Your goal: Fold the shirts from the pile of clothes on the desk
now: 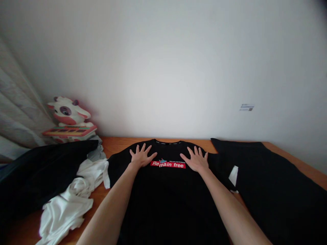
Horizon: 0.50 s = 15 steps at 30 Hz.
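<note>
A black T-shirt (173,197) lies spread out, front side up, with its collar toward the wall. Across its chest runs a red label reading "Remain free" (168,164). My left hand (141,156) rests flat on the shirt's left shoulder area, fingers spread. On the opposite side of the print, my right hand (196,160) also presses flat with its fingers apart. Neither hand grips the cloth. The lower part of the shirt runs out of view at the bottom, between my forearms.
Crumpled white cloth (68,207) and a dark garment (43,170) lie to the left. Behind them stands a cow-shaped toy keyboard (70,119). Another black garment (270,183) covers the right side of the wooden table (114,143). A pale wall (163,68) rises behind.
</note>
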Each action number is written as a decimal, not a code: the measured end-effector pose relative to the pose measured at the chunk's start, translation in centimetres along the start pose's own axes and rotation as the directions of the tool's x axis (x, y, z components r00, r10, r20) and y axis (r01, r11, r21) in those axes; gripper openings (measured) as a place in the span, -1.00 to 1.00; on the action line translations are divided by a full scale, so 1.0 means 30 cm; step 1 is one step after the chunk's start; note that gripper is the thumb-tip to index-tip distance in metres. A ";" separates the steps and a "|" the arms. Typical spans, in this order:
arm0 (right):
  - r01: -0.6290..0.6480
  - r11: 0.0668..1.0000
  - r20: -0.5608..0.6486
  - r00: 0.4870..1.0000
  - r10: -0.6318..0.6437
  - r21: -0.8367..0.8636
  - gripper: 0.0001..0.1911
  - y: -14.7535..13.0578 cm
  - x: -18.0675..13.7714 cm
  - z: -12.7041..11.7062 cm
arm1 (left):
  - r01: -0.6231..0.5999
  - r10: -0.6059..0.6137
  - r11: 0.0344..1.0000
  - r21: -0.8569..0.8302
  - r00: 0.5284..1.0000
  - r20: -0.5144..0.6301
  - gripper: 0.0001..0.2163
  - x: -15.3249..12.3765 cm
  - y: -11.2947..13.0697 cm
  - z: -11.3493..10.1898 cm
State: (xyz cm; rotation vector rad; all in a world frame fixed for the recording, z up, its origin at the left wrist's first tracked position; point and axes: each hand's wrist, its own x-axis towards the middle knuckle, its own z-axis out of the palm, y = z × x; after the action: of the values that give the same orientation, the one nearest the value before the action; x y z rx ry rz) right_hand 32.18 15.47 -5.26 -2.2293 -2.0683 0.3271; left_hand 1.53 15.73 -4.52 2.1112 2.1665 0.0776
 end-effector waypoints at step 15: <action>0.038 0.998 -0.174 0.984 -0.030 0.042 -0.11 0.008 0.023 0.028 | -0.269 0.264 0.963 -0.027 0.959 -0.106 -0.37 -0.277 0.402 -0.033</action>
State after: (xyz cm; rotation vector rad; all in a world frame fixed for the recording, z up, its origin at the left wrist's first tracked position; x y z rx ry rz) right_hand 32.26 16.07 -6.20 -2.1124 -1.9868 0.1686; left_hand 13.58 7.82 -1.74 2.4110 1.8962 0.2566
